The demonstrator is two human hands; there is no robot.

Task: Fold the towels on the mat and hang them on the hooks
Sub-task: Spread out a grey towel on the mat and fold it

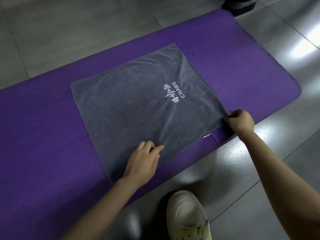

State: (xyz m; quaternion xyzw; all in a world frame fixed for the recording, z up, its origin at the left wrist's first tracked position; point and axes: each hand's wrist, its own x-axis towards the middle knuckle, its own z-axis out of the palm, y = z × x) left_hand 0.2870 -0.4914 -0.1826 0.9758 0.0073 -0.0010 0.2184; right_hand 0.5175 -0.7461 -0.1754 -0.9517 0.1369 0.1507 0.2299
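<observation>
A grey towel (131,103) with a white embroidered logo lies flat, folded to a rough square, on the purple mat (43,135). My left hand (143,163) rests on the towel's near edge, its fingers fairly straight and pressing the cloth. My right hand (239,121) pinches the towel's near right corner, with its fingers curled round the cloth. A small white tag shows at the towel's edge between the two hands. No hooks are in view.
The mat lies on a glossy grey tiled floor (259,170). My white shoe (187,217) stands on the floor close to the mat's near edge. A dark object (239,6) sits at the mat's far end.
</observation>
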